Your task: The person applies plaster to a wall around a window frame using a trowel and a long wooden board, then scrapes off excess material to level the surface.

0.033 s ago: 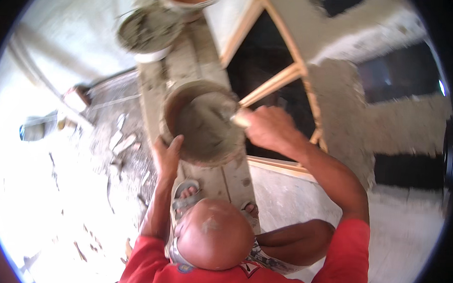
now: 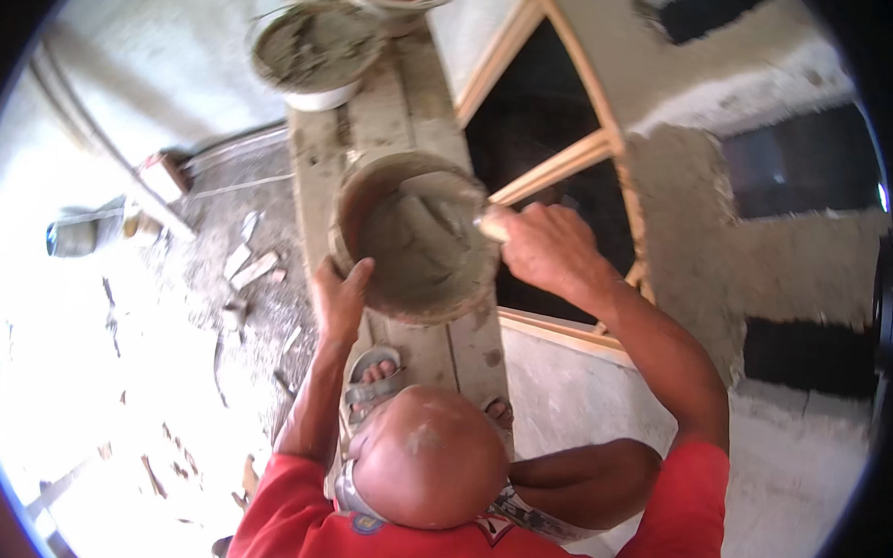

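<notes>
Little changes: your left hand (image 2: pixel 340 300) grips the round, mortar-caked bucket (image 2: pixel 353 217) on weathered wooden planks (image 2: pixel 313 166) and your right hand (image 2: pixel 556 251) clasps a pale tool handle (image 2: pixel 493 224), so working the wet grey mortar (image 2: pixel 408 253) apparently continues.

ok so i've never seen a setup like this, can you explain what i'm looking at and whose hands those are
There's no robot here: these are a person's two bare hands. The view comes from a wide fisheye camera worn on the head and looking down, so straight edges bend toward the rim.

In the middle, a round bowl of wet grey mix sits on wooden planks. The left hand touches the bowl's near left edge. The right hand is closed around a pale handle; the rest of that tool is hard to make out. Farther along the planks stands a bucket, also filled with grey mix.
</notes>
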Available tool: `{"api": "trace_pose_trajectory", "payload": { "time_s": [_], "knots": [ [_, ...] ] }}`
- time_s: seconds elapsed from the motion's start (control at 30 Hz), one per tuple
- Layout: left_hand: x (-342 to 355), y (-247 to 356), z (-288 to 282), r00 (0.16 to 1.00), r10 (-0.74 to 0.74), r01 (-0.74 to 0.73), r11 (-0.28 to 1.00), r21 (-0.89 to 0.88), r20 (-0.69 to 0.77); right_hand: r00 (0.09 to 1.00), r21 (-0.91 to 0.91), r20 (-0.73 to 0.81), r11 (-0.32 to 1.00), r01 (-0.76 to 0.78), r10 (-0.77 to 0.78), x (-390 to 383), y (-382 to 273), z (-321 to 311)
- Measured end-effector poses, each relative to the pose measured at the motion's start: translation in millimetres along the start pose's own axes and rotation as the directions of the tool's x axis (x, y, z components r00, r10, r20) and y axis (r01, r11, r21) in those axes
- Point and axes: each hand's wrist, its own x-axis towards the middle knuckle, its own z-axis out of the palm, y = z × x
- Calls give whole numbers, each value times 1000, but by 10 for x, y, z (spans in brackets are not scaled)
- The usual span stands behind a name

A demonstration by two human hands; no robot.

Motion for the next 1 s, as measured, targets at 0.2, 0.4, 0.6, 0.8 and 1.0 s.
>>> {"api": "trace_pose_trajectory", "payload": {
  "time_s": [0.2, 0.4, 0.6, 0.8, 1.0],
  "knots": [
    [73, -29, -199, 992, -61, 72, 992, -101, 111, 960, -127, 36, 952, 279, -277, 138, -281, 647],
    [89, 98, -259, 869, -295, 439, 829, -345, 397, 948, -94, 80, 944, 316, -309, -31, -245, -146],
    [328, -118, -214, 719, -323, 434, 900, -35, 616, 950, -167, 311, 983, 82, -26, 791, -80, -158],
    [270, -234, 46, 848, -157, 293, 935, -201, 506, 905, -269, 120, 864, 425, -408, 1081, -342, 109],
    [206, 87, 124, 910, -123, 232, 942, -241, 395, 771, -491, 179, 624, 608, -612, 618, -590, 386]
  ]
}}
